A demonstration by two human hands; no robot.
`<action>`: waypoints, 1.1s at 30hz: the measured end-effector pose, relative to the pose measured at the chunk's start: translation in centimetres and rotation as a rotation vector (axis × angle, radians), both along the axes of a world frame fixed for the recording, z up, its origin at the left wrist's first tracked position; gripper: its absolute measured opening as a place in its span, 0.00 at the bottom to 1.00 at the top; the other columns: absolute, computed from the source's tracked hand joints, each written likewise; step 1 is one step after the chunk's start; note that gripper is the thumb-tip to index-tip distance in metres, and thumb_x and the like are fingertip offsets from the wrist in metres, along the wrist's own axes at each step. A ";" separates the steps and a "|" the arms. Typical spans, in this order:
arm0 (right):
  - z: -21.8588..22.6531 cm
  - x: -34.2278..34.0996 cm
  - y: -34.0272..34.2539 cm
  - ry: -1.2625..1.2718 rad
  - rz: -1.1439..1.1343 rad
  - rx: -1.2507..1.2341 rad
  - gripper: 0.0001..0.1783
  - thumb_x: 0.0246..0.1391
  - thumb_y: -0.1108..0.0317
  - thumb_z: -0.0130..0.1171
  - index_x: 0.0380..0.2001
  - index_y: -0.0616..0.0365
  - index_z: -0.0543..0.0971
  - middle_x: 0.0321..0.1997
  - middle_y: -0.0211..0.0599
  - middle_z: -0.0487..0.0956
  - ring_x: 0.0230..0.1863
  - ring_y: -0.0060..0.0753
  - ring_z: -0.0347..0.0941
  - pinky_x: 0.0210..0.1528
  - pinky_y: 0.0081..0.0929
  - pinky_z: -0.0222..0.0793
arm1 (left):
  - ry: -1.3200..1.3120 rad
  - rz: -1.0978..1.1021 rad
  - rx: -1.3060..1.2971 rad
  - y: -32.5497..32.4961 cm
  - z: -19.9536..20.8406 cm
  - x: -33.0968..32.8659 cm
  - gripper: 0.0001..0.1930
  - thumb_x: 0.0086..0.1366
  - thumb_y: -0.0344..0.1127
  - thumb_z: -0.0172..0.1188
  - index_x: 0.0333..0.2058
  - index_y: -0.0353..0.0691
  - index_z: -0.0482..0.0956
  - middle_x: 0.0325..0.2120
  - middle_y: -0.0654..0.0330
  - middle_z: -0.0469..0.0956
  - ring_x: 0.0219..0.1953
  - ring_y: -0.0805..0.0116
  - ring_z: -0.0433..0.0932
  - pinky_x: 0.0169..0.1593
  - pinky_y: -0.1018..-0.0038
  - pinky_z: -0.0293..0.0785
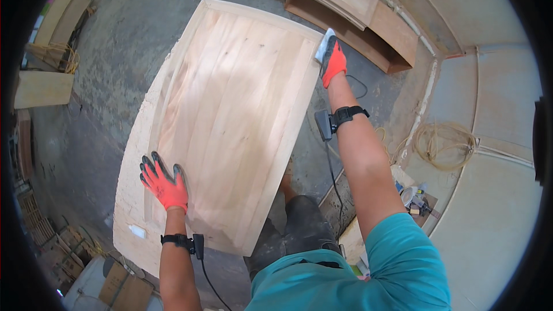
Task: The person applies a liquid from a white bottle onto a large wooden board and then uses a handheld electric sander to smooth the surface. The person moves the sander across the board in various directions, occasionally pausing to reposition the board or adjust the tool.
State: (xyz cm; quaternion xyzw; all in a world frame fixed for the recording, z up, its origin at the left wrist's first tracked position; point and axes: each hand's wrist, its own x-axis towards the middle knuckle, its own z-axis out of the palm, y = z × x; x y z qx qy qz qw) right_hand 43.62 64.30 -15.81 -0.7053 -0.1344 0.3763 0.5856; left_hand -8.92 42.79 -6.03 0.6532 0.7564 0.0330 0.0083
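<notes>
A large pale wooden panel [230, 98] with a raised frame around its boards lies flat before me. My left hand [165, 183], in a red glove with black fingertips, rests flat near its left edge with fingers spread. At the far right corner, my right hand [333, 63], gloved alike, is closed around a folded pale blue-white sheet [324, 46]. The sheet touches the panel's right edge; whether it is cloth or sandpaper I cannot tell. Beneath the panel is a rough, light-coloured board [131, 196], showing along the left.
A small white piece [137, 231] lies on the rough board. Beyond my right hand stands a wooden cabinet [345, 29] on the concrete floor [127, 40]. A coiled hose [443, 145] hangs by the right wall. Tools [416, 198] and a cardboard box [124, 288] sit nearby.
</notes>
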 end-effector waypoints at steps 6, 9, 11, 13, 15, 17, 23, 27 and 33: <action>-1.4 3.8 1.1 -0.154 0.042 -0.166 0.29 0.67 0.45 0.52 0.58 0.56 0.78 0.54 0.42 0.81 0.52 0.40 0.74 0.56 0.35 0.67 | -0.018 -0.025 0.010 0.3 -0.5 -0.2 0.40 0.66 0.46 0.61 0.73 0.45 0.56 0.74 0.44 0.50 0.75 0.41 0.46 0.76 0.45 0.36; -0.8 3.8 0.1 -0.332 -0.083 -0.113 0.27 0.64 0.53 0.55 0.61 0.56 0.76 0.61 0.49 0.79 0.61 0.50 0.75 0.61 0.39 0.69 | -0.017 -0.001 -0.005 0.1 -0.5 -0.4 0.40 0.66 0.46 0.61 0.73 0.45 0.57 0.74 0.44 0.50 0.75 0.41 0.47 0.76 0.45 0.36; 0.3 4.3 -1.3 -0.455 -0.120 -0.215 0.29 0.58 0.55 0.62 0.60 0.57 0.76 0.60 0.50 0.79 0.61 0.50 0.76 0.60 0.40 0.71 | -0.020 -0.001 0.003 0.0 -0.2 -0.4 0.40 0.66 0.47 0.61 0.73 0.44 0.57 0.74 0.44 0.50 0.75 0.41 0.47 0.76 0.45 0.36; 1.1 3.9 -1.6 -0.603 -0.081 -0.315 0.31 0.57 0.54 0.63 0.60 0.58 0.76 0.60 0.49 0.80 0.61 0.50 0.76 0.61 0.40 0.71 | -0.013 -0.006 0.010 -0.1 -0.5 -0.6 0.40 0.66 0.47 0.60 0.73 0.44 0.57 0.74 0.44 0.51 0.75 0.41 0.47 0.76 0.44 0.36; 2.3 3.1 -1.6 -0.624 0.025 -0.364 0.31 0.59 0.52 0.62 0.60 0.59 0.76 0.60 0.51 0.79 0.60 0.51 0.76 0.61 0.39 0.70 | -0.013 -0.013 0.012 0.0 -0.5 -0.5 0.40 0.66 0.47 0.60 0.73 0.44 0.58 0.74 0.44 0.51 0.75 0.40 0.47 0.76 0.44 0.37; 2.3 2.9 -0.6 -0.476 0.098 -0.227 0.29 0.62 0.51 0.60 0.59 0.60 0.77 0.60 0.50 0.79 0.58 0.49 0.76 0.60 0.38 0.69 | -0.018 -0.012 0.005 0.0 -0.3 -0.4 0.40 0.66 0.47 0.61 0.72 0.43 0.58 0.74 0.44 0.51 0.75 0.40 0.47 0.75 0.44 0.37; 3.5 1.2 -1.5 0.120 -0.098 0.073 0.21 0.66 0.51 0.57 0.46 0.59 0.82 0.43 0.29 0.80 0.43 0.27 0.72 0.49 0.29 0.70 | -0.011 -0.002 -0.004 -0.1 -0.5 -0.6 0.40 0.65 0.47 0.61 0.73 0.43 0.57 0.74 0.43 0.50 0.75 0.39 0.47 0.75 0.43 0.36; -1.7 4.9 -0.1 0.028 0.079 0.149 0.23 0.66 0.51 0.57 0.53 0.59 0.80 0.50 0.33 0.81 0.48 0.31 0.73 0.52 0.32 0.70 | -0.014 -0.008 -0.005 0.2 -0.1 -0.2 0.40 0.65 0.47 0.61 0.73 0.43 0.57 0.74 0.43 0.50 0.75 0.39 0.46 0.75 0.43 0.36; 0.4 0.9 1.3 -0.255 0.158 -0.111 0.31 0.69 0.45 0.48 0.60 0.60 0.77 0.57 0.42 0.81 0.56 0.42 0.75 0.57 0.37 0.69 | -0.009 -0.010 -0.005 -0.1 -0.3 -0.3 0.40 0.65 0.46 0.61 0.73 0.43 0.57 0.73 0.42 0.50 0.75 0.39 0.46 0.75 0.43 0.36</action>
